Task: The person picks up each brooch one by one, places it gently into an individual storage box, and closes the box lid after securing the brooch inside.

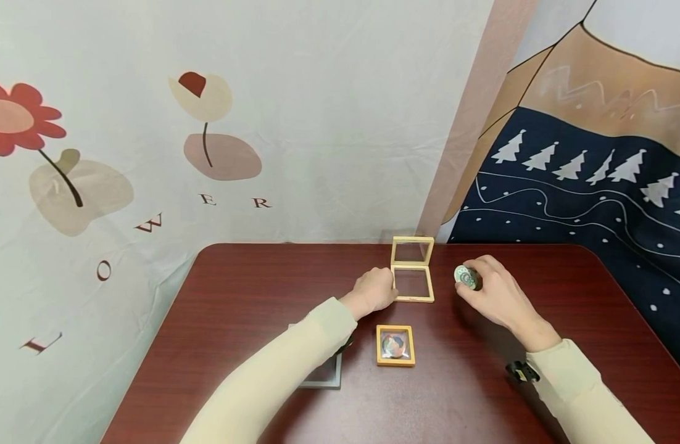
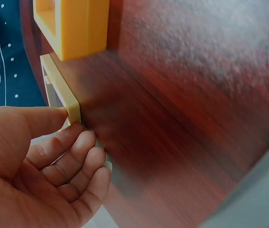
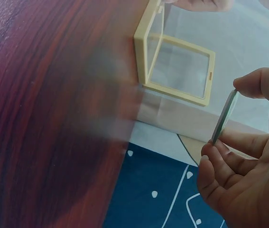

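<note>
My left hand pinches the left edge of a cream-coloured hinged display frame with thumb and forefinger. This frame lies unfolded on the table, its clear-windowed lid standing up at the back. In the left wrist view the thumb presses on the cream frame's corner. To the right of the frame, my right hand holds a thin round disc by its rim, above the table. Its face is pale green with a darker pattern too small to read. The right wrist view shows the disc edge-on between thumb and fingers.
On the reddish-brown table, a yellow frame holding a colourful round piece lies nearer to me. A grey frame is partly hidden under my left forearm. A printed curtain hangs behind the table's far edge.
</note>
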{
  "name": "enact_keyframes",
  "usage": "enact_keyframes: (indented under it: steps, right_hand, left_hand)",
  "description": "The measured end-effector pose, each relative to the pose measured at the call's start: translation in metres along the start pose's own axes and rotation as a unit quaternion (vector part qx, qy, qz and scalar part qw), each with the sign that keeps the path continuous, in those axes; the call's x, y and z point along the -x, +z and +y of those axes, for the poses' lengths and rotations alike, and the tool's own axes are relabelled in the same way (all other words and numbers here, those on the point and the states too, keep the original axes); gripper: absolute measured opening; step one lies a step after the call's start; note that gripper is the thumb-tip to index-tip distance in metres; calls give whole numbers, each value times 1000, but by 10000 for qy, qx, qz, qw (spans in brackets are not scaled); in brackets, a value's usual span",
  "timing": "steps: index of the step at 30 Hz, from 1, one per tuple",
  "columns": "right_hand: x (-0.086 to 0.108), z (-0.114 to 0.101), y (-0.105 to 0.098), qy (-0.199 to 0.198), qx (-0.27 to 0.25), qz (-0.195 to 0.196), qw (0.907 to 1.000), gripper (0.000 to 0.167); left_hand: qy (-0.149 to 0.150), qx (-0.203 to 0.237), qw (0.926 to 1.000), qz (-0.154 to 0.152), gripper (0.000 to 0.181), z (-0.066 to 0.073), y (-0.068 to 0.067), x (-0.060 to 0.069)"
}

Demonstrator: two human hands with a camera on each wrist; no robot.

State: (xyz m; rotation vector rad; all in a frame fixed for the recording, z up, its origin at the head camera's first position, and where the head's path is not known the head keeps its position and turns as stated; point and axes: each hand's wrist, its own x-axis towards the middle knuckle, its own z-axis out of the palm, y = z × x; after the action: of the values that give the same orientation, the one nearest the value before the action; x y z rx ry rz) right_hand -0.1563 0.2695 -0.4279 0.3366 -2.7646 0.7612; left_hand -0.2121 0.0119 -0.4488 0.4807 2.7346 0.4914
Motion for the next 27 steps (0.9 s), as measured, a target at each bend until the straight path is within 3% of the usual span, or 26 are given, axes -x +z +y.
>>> enact_keyframes:
  steps: [14, 27]
  right_hand:
    - [6, -9, -9, -65, -64, 173, 9998, 40]
    - [9, -12, -8, -230, -95, 218, 9995, 40]
  left_hand:
    - [206, 235, 9995, -90, 31, 12, 4, 8]
    - [455, 131, 9988, -148, 33, 20, 11, 11]
